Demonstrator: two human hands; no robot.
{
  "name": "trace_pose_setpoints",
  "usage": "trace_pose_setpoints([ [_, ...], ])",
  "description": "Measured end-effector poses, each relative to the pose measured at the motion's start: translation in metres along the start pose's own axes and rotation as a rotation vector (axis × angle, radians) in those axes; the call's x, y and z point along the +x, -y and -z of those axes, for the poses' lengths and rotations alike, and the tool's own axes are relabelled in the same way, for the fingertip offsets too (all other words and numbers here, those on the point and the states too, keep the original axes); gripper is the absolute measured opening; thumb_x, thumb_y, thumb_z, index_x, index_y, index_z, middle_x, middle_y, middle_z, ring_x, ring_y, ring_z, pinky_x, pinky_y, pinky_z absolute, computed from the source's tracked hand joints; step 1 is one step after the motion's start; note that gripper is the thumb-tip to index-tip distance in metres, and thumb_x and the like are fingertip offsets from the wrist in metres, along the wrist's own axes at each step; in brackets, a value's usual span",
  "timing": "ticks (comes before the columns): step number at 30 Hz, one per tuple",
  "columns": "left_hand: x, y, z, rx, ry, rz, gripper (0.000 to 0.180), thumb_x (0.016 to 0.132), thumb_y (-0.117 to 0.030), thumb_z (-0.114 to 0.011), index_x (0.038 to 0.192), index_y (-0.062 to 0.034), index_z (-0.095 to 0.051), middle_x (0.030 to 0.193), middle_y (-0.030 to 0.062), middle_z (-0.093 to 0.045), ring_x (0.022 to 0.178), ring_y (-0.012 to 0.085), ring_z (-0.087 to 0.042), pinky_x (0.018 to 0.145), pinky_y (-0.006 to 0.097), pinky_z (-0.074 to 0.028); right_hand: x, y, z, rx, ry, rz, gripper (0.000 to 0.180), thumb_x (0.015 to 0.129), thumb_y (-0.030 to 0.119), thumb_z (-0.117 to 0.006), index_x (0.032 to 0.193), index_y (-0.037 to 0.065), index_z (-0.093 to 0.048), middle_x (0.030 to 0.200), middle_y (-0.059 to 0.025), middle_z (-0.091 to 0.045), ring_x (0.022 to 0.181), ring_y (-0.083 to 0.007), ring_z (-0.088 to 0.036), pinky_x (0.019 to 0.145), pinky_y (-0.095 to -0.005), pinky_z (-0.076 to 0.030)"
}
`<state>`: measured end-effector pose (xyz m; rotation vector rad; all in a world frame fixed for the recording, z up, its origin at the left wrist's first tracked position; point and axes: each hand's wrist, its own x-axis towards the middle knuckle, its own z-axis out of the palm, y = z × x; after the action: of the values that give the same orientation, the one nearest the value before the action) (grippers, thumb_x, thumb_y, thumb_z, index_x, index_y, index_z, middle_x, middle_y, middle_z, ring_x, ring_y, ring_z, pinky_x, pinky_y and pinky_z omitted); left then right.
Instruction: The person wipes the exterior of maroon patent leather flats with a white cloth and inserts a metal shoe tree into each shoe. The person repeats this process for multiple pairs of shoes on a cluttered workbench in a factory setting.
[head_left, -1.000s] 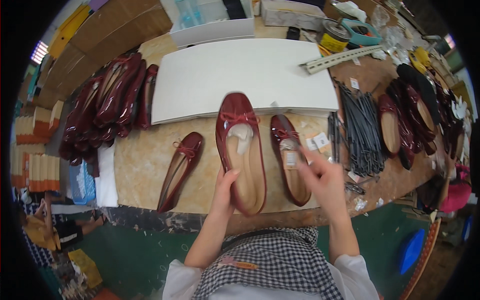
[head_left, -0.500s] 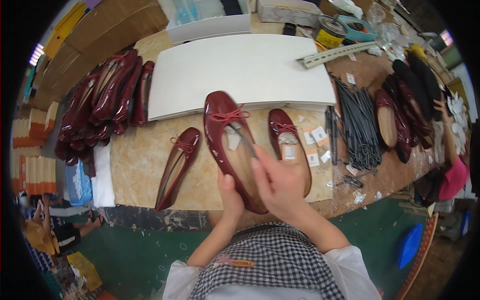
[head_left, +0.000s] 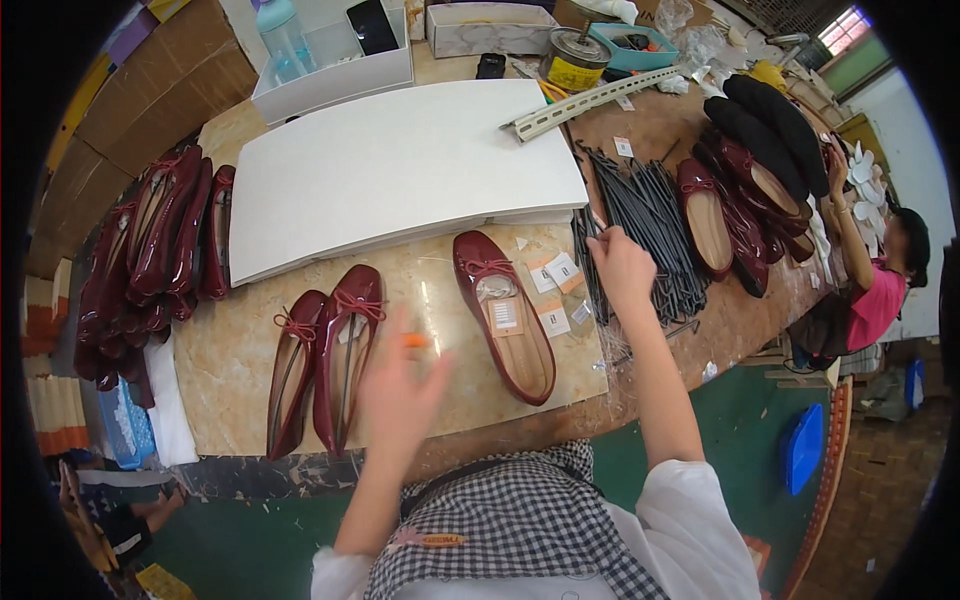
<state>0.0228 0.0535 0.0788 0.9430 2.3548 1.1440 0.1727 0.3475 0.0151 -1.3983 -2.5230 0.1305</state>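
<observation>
My right hand (head_left: 625, 270) pinches at the left edge of a heap of thin dark grey shoe sticks (head_left: 665, 235); its fingertips close around the end of one. My left hand (head_left: 400, 385), blurred, hovers over the table with fingers apart, and a small orange patch shows by them. Left of it, two burgundy patent ballet flats lie side by side, the outer flat (head_left: 289, 385) and the inner flat (head_left: 345, 370), each with a dark stick inside. A third bow-fronted flat (head_left: 527, 365) lies between my hands, holding a tag (head_left: 506, 317) and crumpled paper, with no stick visible.
White sheets (head_left: 400, 170) are stacked behind the flats, a perforated metal strip (head_left: 590, 105) over their corner. Burgundy flats (head_left: 150, 250) pile at left; more flats (head_left: 708, 220) lie at right. Loose tags (head_left: 555, 290) lie near my right hand. A person in pink (head_left: 870, 305) works at right.
The flat that I held is now down beside the left one, a stick in it. My left hand has come off it. My right hand has moved right to the stick heap. The view has shifted.
</observation>
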Motion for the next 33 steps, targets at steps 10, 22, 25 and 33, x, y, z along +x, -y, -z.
trace_pose_setpoints([
  [10, -0.01, 0.053, -0.064, -0.911, 0.219, 0.269, 0.059, 0.087, -0.023, -0.052, 0.139, 0.0014, -0.041, 0.115, 0.0183, -0.063, 0.094, 0.0295, -0.066, 0.083, 0.039, -0.054, -0.014, -0.018, 0.047, 0.45, 0.058, -0.151, 0.022, 0.085, 0.021, -0.066, 0.091, 0.0, -0.064, 0.058, -0.0083, -0.064, 0.054, -0.0192, -0.062, 0.056, -0.0327, -0.047],
  [22, 0.004, 0.045, -0.008, -1.087, -0.023, 0.285, 0.053, 0.09, -0.031, -0.053, 0.131, 0.0018, -0.045, 0.12, 0.0129, -0.057, 0.108, 0.0191, -0.056, 0.094, 0.033, -0.044, -0.131, 0.135, 0.112, 1.106, 0.638, 0.049, 0.031, 0.087, 0.007, -0.065, 0.118, 0.003, -0.063, 0.051, 0.0018, -0.048, 0.046, -0.004, -0.04, 0.046, -0.0235, -0.033],
  [25, -0.001, 0.048, -0.009, -1.035, 0.014, 0.188, 0.054, 0.091, -0.029, -0.053, 0.135, 0.0012, -0.042, 0.124, 0.0117, -0.055, 0.114, 0.0182, -0.051, 0.1, 0.032, -0.038, -0.116, 0.148, 0.104, 1.063, 0.676, 0.053, 0.03, 0.088, 0.009, -0.064, 0.117, 0.003, -0.064, 0.051, -0.0006, -0.046, 0.046, -0.0056, -0.038, 0.045, -0.0256, -0.033],
  [33, -0.007, 0.052, -0.012, -0.976, -0.041, 0.084, 0.068, 0.092, -0.051, -0.048, 0.132, 0.0031, -0.043, 0.122, 0.0141, -0.056, 0.111, 0.0208, -0.056, 0.096, 0.034, -0.043, -0.118, 0.164, 0.099, 1.043, 0.547, 0.218, 0.028, 0.093, 0.005, -0.056, 0.121, 0.001, -0.063, 0.055, 0.0026, -0.044, 0.051, -0.0017, -0.038, 0.045, -0.0215, -0.029],
])
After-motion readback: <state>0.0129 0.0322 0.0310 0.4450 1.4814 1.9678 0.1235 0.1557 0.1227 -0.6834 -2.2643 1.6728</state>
